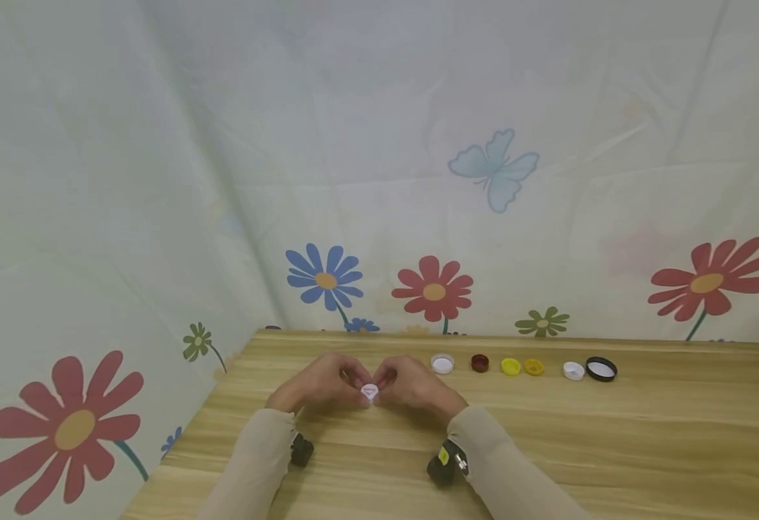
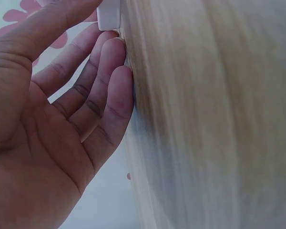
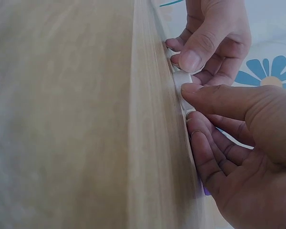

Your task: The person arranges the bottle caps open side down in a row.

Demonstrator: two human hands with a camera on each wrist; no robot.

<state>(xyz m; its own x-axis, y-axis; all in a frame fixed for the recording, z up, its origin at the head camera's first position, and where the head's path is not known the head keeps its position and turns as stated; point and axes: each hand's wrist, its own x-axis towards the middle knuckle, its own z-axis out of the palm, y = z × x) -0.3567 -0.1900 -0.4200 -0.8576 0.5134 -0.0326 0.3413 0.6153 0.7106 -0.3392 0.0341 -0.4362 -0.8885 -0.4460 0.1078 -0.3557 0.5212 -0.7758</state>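
A small white round cap with printing on its top is at the table's left part in the head view. My left hand pinches it from the left side, and my right hand pinches it from the right. In the left wrist view the white cap shows at the top edge, by the thumb; the lower fingers curve loosely beside the tabletop. Seen from the right wrist, both thumbs press on the cap's side, close to the wood. Its underside is hidden.
To the right of the hands, a row stands on the wooden table: a whitish lid, a dark red cap, a yellow cap, an orange-yellow cap, a white cap and a black-rimmed lid. Flowered cloth hangs behind.
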